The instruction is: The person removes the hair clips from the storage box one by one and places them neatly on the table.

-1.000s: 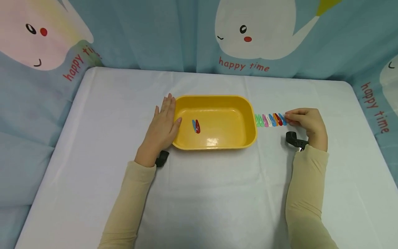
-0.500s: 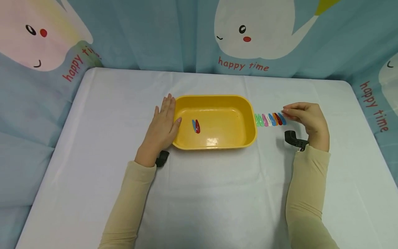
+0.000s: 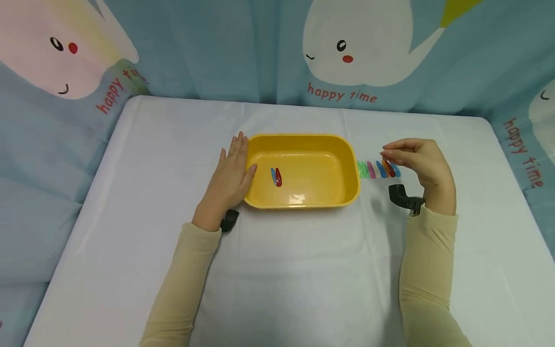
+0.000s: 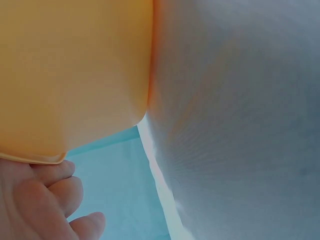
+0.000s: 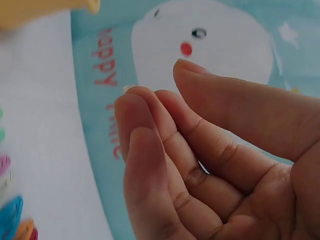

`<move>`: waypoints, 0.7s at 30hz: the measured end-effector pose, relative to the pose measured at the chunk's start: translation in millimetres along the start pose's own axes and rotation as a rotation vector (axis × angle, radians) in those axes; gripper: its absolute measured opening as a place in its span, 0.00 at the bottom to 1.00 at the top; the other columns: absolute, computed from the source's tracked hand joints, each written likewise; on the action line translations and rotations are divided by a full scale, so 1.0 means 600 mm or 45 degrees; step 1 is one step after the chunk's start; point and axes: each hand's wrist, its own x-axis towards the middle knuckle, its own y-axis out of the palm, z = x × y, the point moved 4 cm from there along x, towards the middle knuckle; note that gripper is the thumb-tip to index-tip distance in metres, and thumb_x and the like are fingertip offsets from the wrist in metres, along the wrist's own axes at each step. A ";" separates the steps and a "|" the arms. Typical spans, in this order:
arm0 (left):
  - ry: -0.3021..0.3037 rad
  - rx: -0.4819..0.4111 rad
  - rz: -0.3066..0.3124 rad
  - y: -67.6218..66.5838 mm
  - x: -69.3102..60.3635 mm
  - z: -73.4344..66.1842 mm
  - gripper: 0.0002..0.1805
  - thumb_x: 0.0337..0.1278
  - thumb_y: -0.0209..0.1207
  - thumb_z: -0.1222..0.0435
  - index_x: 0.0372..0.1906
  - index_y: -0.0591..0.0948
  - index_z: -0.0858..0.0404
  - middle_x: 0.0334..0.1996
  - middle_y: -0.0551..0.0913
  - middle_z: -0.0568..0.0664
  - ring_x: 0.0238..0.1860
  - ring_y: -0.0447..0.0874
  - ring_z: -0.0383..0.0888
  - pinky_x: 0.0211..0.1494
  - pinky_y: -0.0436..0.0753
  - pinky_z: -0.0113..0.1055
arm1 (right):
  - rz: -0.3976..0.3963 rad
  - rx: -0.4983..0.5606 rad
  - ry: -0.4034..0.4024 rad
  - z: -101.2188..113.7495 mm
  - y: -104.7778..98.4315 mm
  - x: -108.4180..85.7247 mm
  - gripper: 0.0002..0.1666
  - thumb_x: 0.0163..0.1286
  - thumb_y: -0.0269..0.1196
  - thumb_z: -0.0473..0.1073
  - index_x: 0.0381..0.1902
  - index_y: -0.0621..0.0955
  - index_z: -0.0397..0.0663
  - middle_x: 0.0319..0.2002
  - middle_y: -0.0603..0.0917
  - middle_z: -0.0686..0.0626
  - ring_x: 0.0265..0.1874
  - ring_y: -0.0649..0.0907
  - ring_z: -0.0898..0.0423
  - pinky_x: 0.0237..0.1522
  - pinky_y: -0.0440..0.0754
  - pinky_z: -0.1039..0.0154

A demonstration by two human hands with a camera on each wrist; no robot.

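A yellow tray (image 3: 323,173) stands on the table, with a blue hair clip (image 3: 273,176) and a red hair clip (image 3: 279,177) lying side by side inside. My left hand (image 3: 230,176) rests along the tray's left side, fingers straight and thumb over the rim; the left wrist view shows its fingers (image 4: 65,195) by the tray's edge. To the right of the tray runs a row of several colourful snap hair clips (image 3: 371,169). Above the row's right part hovers my right hand (image 3: 422,161), fingers loosely bent. Thumb and fingers stand apart in the right wrist view, with nothing between them.
A white cloth (image 3: 303,270) covers the table. Behind it hangs a blue curtain (image 3: 217,53) printed with whales. Each wrist carries a black camera mount, such as the right one (image 3: 404,197).
My right hand has lifted from the right end of the clip row and shifted left above it. The left hand stays at the tray. The head view has shifted slightly.
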 end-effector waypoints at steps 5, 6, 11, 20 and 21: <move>-0.009 0.011 0.013 0.000 0.001 0.001 0.36 0.73 0.37 0.54 0.74 0.41 0.69 0.75 0.36 0.55 0.74 0.31 0.46 0.72 0.37 0.49 | 0.036 -0.103 -0.030 0.018 0.021 -0.002 0.13 0.64 0.64 0.43 0.41 0.84 0.39 0.30 0.86 0.61 0.34 0.84 0.61 0.38 0.80 0.72; -0.012 0.015 0.014 0.000 0.001 0.001 0.36 0.73 0.37 0.54 0.74 0.41 0.69 0.75 0.36 0.55 0.74 0.31 0.46 0.72 0.37 0.48 | 0.043 -0.116 -0.028 0.021 0.026 -0.001 0.14 0.64 0.64 0.43 0.42 0.84 0.38 0.30 0.86 0.61 0.34 0.84 0.60 0.38 0.80 0.71; -0.016 0.028 0.015 0.003 0.003 -0.001 0.36 0.73 0.36 0.54 0.74 0.41 0.69 0.75 0.36 0.55 0.74 0.31 0.46 0.72 0.37 0.48 | 0.093 -0.146 0.001 0.031 0.051 -0.001 0.16 0.63 0.66 0.45 0.43 0.84 0.39 0.31 0.86 0.59 0.36 0.85 0.56 0.38 0.80 0.69; -0.015 0.049 0.014 0.003 0.002 0.001 0.36 0.73 0.36 0.53 0.74 0.41 0.69 0.75 0.35 0.54 0.74 0.30 0.45 0.72 0.37 0.48 | 0.201 -0.223 -0.057 0.065 0.101 0.007 0.17 0.64 0.65 0.42 0.44 0.82 0.32 0.33 0.86 0.52 0.36 0.83 0.54 0.41 0.79 0.69; -0.014 0.050 0.012 0.002 0.001 0.002 0.36 0.73 0.36 0.53 0.74 0.41 0.69 0.75 0.35 0.54 0.74 0.30 0.45 0.72 0.37 0.48 | 0.210 -0.230 -0.065 0.069 0.106 0.009 0.16 0.64 0.64 0.41 0.44 0.82 0.32 0.33 0.86 0.52 0.36 0.83 0.54 0.41 0.79 0.69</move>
